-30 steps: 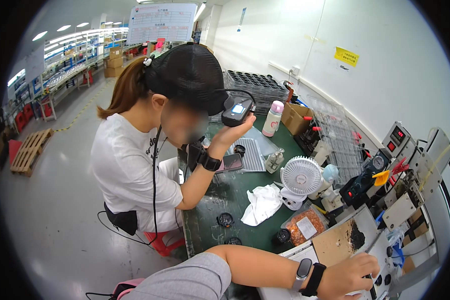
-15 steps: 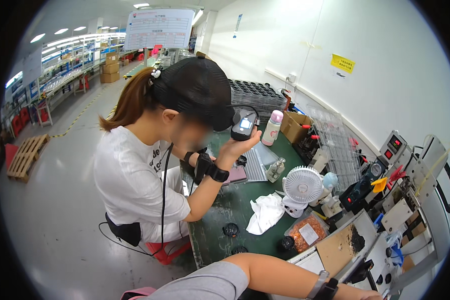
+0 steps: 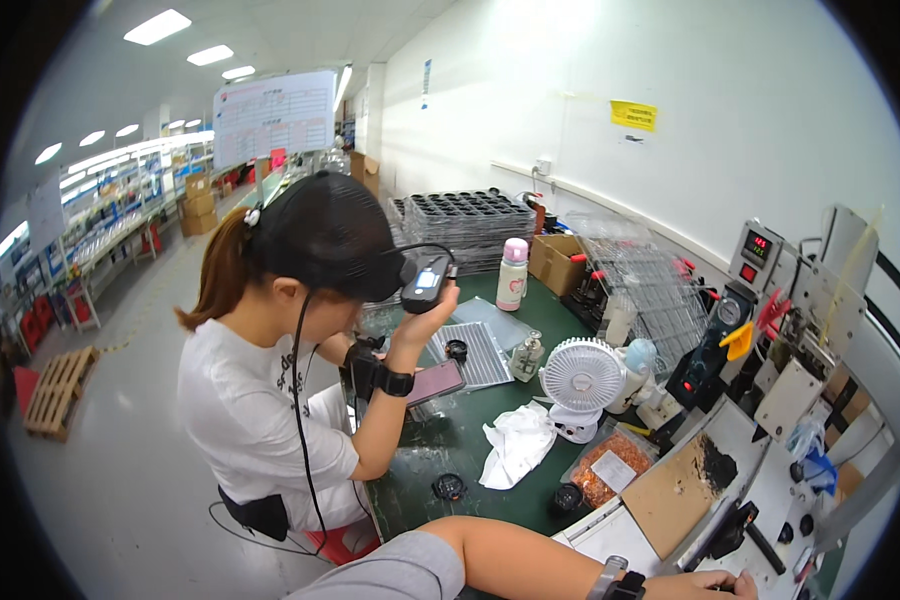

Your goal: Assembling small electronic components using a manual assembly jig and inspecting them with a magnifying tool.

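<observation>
My left arm reaches in from the lower edge in a grey sleeve, with a wristwatch and a black strap at the wrist. My left hand lies at the bottom right, partly cut off by the picture's edge. Its thumb and some knuckles show, but whether it holds anything is hidden. Close above it is a black tool-like part with a bar handle on the white worktop. Small black round parts lie to the right. My right hand is out of sight.
A seated co-worker holds a small black device near a cap brim. On the green table are a white fan, a white cloth, a bottle and a bag of orange pieces. A machine stands right.
The view has shifted, so the table and co-worker sit slightly further left. More of my left hand shows at the lower edge. The co-worker still holds the device up.
</observation>
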`<state>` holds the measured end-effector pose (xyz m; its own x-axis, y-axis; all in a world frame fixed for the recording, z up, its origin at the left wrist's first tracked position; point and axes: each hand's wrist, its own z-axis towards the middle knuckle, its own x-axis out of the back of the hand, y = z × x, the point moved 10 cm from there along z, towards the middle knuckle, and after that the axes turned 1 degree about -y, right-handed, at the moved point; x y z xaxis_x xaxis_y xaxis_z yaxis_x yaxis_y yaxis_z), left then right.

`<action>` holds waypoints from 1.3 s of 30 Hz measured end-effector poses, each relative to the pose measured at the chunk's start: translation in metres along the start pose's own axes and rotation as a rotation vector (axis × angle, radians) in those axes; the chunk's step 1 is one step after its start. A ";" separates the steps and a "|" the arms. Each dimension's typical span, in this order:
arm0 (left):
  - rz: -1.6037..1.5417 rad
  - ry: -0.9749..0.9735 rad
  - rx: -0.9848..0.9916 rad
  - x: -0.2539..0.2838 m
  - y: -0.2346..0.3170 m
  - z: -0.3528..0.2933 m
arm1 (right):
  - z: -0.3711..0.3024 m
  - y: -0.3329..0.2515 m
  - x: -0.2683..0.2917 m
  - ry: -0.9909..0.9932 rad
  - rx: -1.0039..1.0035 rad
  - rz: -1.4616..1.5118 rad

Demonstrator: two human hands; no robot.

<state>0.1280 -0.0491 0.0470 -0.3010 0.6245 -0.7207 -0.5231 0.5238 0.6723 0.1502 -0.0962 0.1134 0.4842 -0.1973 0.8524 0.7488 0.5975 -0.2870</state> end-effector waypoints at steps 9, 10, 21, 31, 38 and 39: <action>0.177 -0.084 0.072 0.004 -0.013 0.000 | -0.006 0.010 0.013 0.090 -0.013 0.163; 0.145 -0.057 0.054 0.005 -0.010 0.001 | -0.006 0.013 0.015 0.108 -0.018 0.138; -0.085 0.046 0.169 0.044 -0.018 -0.017 | 0.003 0.018 0.017 0.193 0.090 0.218; -0.084 0.090 0.155 0.035 -0.015 -0.013 | -0.003 0.026 0.023 0.243 -0.031 0.237; -0.104 0.024 0.279 0.028 -0.025 -0.013 | -0.005 0.017 0.030 0.329 0.085 0.222; -0.108 0.008 0.284 0.023 -0.025 -0.013 | -0.005 0.016 0.027 0.300 0.084 0.227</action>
<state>0.1238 -0.0553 0.0114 -0.2627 0.5524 -0.7911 -0.3087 0.7287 0.6114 0.1780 -0.0962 0.1296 0.7538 -0.2640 0.6017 0.5734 0.7115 -0.4062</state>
